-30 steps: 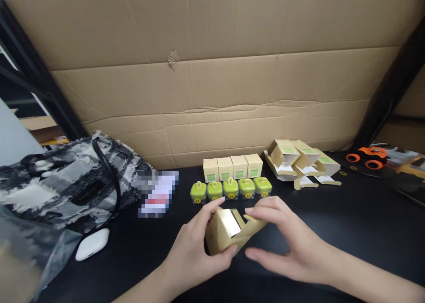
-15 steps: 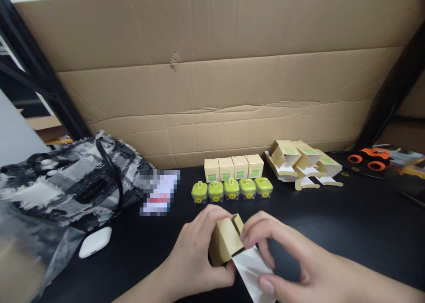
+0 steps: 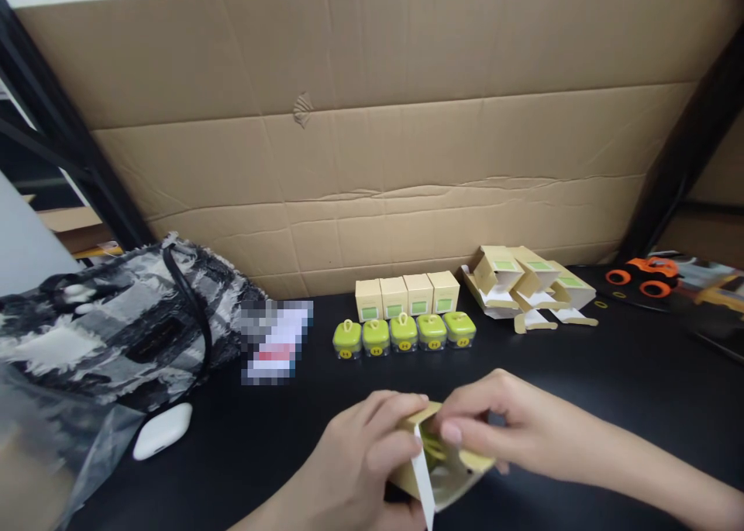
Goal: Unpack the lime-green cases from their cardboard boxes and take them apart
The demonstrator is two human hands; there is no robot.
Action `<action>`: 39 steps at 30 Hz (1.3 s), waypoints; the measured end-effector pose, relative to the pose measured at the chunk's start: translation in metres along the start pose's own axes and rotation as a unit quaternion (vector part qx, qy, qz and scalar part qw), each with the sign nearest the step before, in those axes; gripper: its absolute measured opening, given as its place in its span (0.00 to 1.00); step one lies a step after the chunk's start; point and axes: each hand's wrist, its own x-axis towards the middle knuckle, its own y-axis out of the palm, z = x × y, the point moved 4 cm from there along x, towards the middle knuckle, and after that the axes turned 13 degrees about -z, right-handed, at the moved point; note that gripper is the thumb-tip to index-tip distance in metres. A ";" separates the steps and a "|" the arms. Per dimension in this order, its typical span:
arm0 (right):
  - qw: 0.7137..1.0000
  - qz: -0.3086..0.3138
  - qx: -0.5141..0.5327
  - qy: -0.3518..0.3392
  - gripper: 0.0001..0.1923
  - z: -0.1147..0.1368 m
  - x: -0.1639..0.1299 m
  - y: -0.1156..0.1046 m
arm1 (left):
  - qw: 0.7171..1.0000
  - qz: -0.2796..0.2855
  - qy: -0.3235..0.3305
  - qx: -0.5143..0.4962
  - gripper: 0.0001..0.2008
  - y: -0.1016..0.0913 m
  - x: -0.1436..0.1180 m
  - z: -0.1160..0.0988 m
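- So both hands are on one small box (image 3: 445, 469), held low in the middle, just above the black table (image 3: 581, 391) and right at the bottom edge of the shot.
- Left hand (image 3: 360, 469) is curled around the box's left side, fingers bent over the top edge, gripping it.
- Right hand (image 3: 494, 422) comes in from the right with its fingertips (image 3: 450, 432) pinched at the box's open mouth.
- Inside the opening there's something yellow-green (image 3: 431, 444). Looks like one of the little green jars, but it's mostly hidden by fingers, so I can't say for sure.
- A white flap (image 3: 424, 481) of the box hangs open toward the camera.
- Further back on the table: a row of five green jars (image 3: 404, 334) side by side, well apart from the hands.
- Right behind them, four closed boxes (image 3: 407, 295) standing in a row, touching each other, close to the cardboard wall (image 3: 372, 128).
- To the right of that row, a loose heap of open boxes (image 3: 526, 287), tipped over with flaps sticking out.
- Far right there's an orange toy car (image 3: 642, 275).
- On the left, a black and white bag (image 3: 116, 322) slumped on the table, with a white case (image 3: 161, 430) lying just in front of it.
- Between the bag and the jars is a blurred-out card (image 3: 273, 349), can't read anything on it.
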 end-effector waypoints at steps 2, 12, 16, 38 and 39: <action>0.998 0.058 0.009 0.019 0.08 0.000 -0.003 0.005 | 0.998 0.042 0.029 0.032 0.23 0.001 0.001 -0.004; 0.967 -0.127 -0.127 -0.179 0.04 0.007 -0.002 0.004 | 0.998 -0.037 -0.053 -0.018 0.34 0.003 -0.012 0.010; 0.979 -0.183 0.040 -0.083 0.07 0.000 0.002 -0.015 | 0.989 -0.063 -0.118 -0.064 0.36 0.003 -0.014 0.016; 0.906 -0.179 -0.281 -0.263 0.05 0.007 0.113 0.056 | 0.954 -0.007 -0.214 -0.209 0.38 0.036 -0.041 0.019; 0.903 -0.183 -0.284 -0.265 0.06 0.007 0.113 0.056 | 0.953 -0.003 -0.219 -0.209 0.38 0.035 -0.041 0.018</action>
